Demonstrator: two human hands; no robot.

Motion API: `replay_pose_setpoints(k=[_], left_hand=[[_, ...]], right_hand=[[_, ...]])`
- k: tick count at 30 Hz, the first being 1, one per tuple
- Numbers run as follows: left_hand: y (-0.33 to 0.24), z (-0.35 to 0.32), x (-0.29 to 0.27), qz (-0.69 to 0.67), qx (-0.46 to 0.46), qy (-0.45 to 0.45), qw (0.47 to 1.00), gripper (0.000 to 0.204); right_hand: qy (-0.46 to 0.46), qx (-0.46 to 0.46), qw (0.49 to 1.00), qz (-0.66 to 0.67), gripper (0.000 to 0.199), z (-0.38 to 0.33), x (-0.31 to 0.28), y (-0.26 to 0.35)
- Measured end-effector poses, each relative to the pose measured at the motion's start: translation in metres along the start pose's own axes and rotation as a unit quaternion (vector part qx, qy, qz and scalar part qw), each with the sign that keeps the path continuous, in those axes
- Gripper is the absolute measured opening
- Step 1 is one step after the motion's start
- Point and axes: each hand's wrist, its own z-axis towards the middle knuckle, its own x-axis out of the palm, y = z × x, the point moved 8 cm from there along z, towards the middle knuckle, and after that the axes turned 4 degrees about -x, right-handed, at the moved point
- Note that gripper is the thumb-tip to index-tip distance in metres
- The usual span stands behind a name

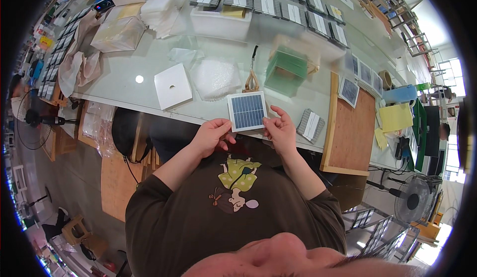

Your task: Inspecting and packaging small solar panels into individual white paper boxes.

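Observation:
I hold a small square solar panel (pixel 247 111) with a white frame and dark blue cells, just above the near edge of the glass-topped table (pixel 129 83). My left hand (pixel 212 135) grips its lower left corner. My right hand (pixel 279 128) pinches its right edge. The panel faces up toward me. Scissors with pale handles (pixel 252 75) lie just behind it on the table.
A white square pad (pixel 173 85), a bubble-wrap bag (pixel 216 78) and a green box (pixel 285 70) lie behind the panel. Stacks of panels (pixel 278 3) line the far side. A small panel stack (pixel 310 125) and a wooden board (pixel 353 133) sit to the right.

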Motion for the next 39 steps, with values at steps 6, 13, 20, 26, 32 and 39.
replay_pose_setpoints(k=[6,13,20,26,32,39], left_hand=[[0.005,-0.002,0.0,0.039,-0.017,0.022,0.999,0.018],[0.006,0.001,0.001,0.045,0.002,0.033,0.998,0.016],[0.003,0.0,0.003,0.052,0.014,0.025,0.998,0.015],[0.001,0.002,0.002,0.051,0.015,0.021,0.998,0.015],[-0.002,-0.001,0.001,0.057,0.028,0.011,0.998,0.017],[-0.004,0.0,0.0,0.094,0.056,-0.001,0.994,0.019]], right_hand=[[0.008,0.023,0.998,0.057,0.044,-0.001,-0.008,-0.003],[0.015,0.025,0.998,0.056,0.046,-0.002,-0.009,-0.003],[-0.017,0.017,1.0,0.016,0.05,-0.001,-0.002,0.002],[-0.025,0.006,1.0,-0.004,0.05,0.003,0.001,0.004],[-0.036,0.008,0.999,-0.019,0.049,0.002,0.002,0.007],[-0.032,0.035,0.998,0.028,0.046,-0.001,-0.014,-0.002]])
